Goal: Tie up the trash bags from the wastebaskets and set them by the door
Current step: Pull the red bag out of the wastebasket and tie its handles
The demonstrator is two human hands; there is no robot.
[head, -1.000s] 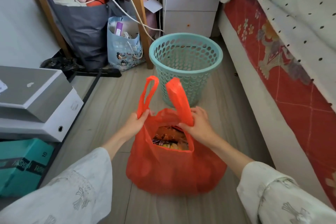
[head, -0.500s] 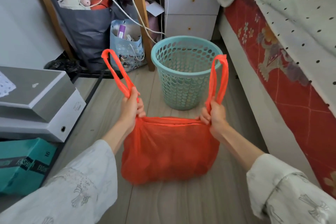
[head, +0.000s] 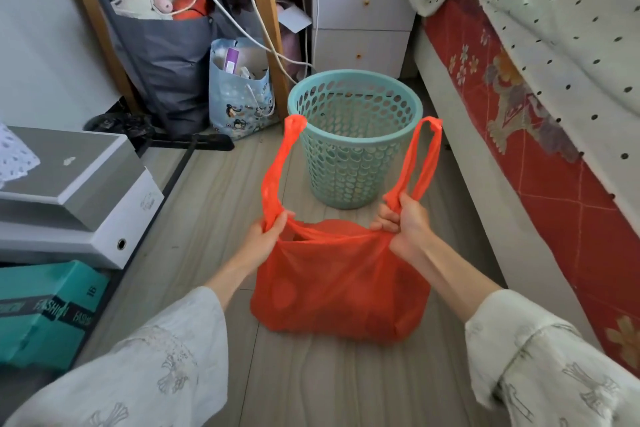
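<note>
Grey wood floor by bed | green basket behind red bag | my left hand and right hand each gripped a handle, pulled apart.

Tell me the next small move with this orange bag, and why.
Probably cross the two handles to start a knot: the left hand and right hand each grip one handle of the orange bag, pulled apart and untied.

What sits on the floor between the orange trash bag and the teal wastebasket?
Nothing: in the head view only bare wood floor separates the orange trash bag from the teal wastebasket. The bag's raised handles overlap the basket in the image.
</note>
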